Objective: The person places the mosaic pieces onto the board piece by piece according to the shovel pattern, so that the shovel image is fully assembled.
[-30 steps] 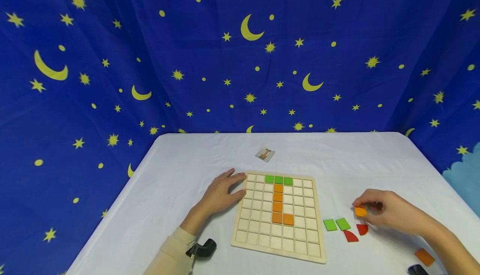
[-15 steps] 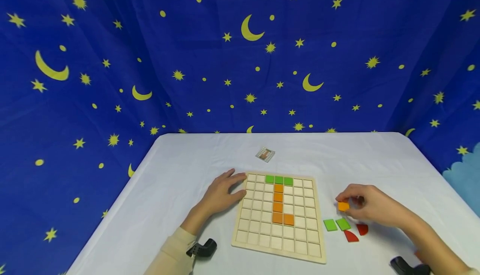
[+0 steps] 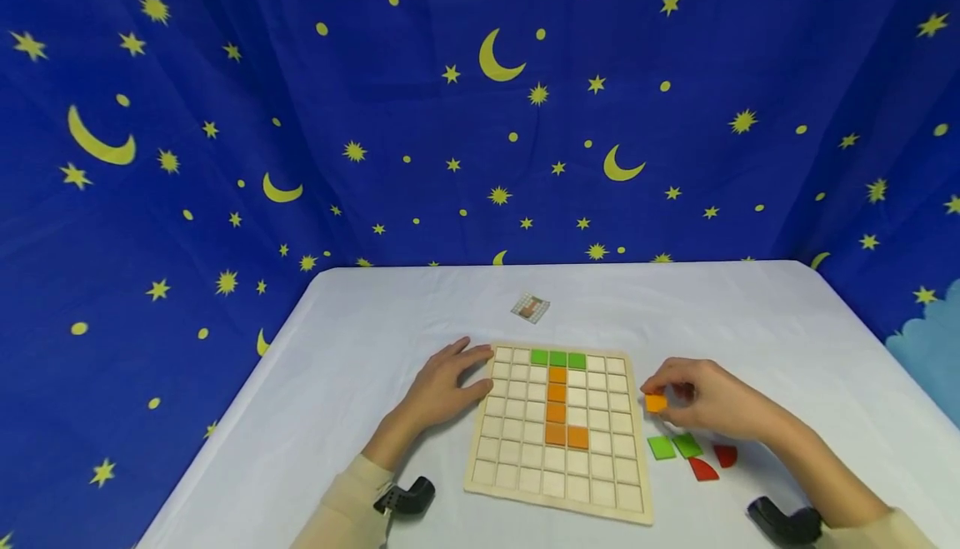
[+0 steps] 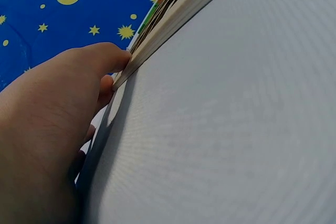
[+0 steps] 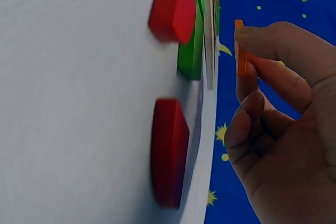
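Note:
My right hand (image 3: 708, 399) pinches an orange square tile (image 3: 656, 403) between thumb and fingers, just off the right edge of a wooden grid board (image 3: 517, 455). In the right wrist view the orange tile (image 5: 241, 48) shows edge-on, held above the table. My left hand (image 3: 444, 384) lies at the board's left edge with its fingers extended, thumb and fingertips touching the rim; the left wrist view has the thumb (image 4: 113, 59) against that edge. Set in the board are a row of green tiles (image 3: 558, 358) along the top and several orange tiles (image 3: 556, 392) running down, turning right at the bottom.
Two loose green tiles (image 3: 662, 447) lie right of the board, beneath the right hand. Beside them are two red quarter-round pieces (image 3: 703, 469). A small printed card (image 3: 530, 307) lies behind the board on the white-covered table (image 3: 390, 307). A blue star-patterned cloth (image 3: 420, 99) hangs behind.
My right hand has carried the orange tile leftward and slightly away from me, from beyond the red pieces to beside the board's right edge. The left hand and board stay put.

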Action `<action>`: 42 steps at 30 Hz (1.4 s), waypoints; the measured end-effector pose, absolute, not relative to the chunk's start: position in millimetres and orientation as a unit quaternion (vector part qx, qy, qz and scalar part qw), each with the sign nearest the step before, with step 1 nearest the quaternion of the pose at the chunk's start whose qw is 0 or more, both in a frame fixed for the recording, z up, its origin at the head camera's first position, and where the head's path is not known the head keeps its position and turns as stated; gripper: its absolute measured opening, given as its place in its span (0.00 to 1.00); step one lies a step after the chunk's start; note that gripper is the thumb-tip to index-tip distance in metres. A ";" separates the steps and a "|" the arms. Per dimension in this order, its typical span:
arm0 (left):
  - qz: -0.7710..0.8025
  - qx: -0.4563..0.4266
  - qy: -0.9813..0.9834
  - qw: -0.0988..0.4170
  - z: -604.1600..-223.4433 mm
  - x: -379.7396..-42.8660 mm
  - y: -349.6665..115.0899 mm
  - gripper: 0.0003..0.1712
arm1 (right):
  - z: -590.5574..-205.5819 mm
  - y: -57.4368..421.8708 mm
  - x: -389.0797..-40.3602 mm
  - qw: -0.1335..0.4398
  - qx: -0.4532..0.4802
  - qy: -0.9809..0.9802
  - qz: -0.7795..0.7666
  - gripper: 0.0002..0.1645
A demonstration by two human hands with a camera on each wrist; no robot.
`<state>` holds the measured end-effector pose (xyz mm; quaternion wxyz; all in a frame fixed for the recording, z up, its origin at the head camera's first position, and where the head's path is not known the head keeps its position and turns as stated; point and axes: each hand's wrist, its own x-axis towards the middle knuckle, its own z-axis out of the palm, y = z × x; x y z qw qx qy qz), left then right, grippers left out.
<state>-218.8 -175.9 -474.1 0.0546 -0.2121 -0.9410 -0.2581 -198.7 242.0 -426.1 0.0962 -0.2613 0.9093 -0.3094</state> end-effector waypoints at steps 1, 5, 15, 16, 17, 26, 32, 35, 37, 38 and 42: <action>-0.259 -0.214 -0.940 0.057 -474.3 -219.1 -176.0 0.30 | -425.8 240.6 -199.2 0.093 -0.265 0.908 -0.310 0.16; -0.260 -0.218 -0.939 0.063 -475.3 -220.3 -176.4 0.29 | -426.0 234.6 -201.4 0.089 -0.272 0.905 -0.316 0.16; -0.257 -0.204 -0.943 0.053 -474.3 -220.6 -176.4 0.29 | -426.1 216.6 -200.7 0.091 -0.310 0.893 -0.314 0.16; -0.258 -0.204 -0.943 0.053 -474.1 -220.3 -176.4 0.29 | -425.8 214.7 -200.5 0.091 -0.313 0.891 -0.316 0.16; -0.258 -0.205 -0.943 0.053 -473.9 -220.1 -176.6 0.29 | -426.2 212.9 -200.5 0.089 -0.316 0.890 -0.317 0.16; -0.258 -0.207 -0.942 0.051 -474.3 -218.9 -177.4 0.30 | -423.8 189.9 -202.6 0.088 -0.348 0.870 -0.337 0.15; -0.258 -0.216 -0.940 0.053 -473.4 -220.2 -176.8 0.30 | -417.6 176.3 -200.5 0.092 -0.364 0.858 -0.351 0.15; -0.257 -0.214 -0.941 0.052 -473.3 -220.5 -176.5 0.30 | -415.3 169.7 -200.0 0.093 -0.367 0.857 -0.349 0.15; -0.256 -0.213 -0.942 0.050 -473.0 -220.4 -176.3 0.30 | -414.7 166.0 -199.6 0.094 -0.370 0.856 -0.348 0.15; -0.256 -0.213 -0.942 0.049 -472.9 -220.4 -176.2 0.30 | -414.6 164.2 -199.3 0.095 -0.373 0.855 -0.348 0.16; -0.254 -0.213 -0.942 0.049 -472.7 -220.0 -176.1 0.30 | -414.5 155.7 -199.1 0.086 -0.389 0.851 -0.342 0.16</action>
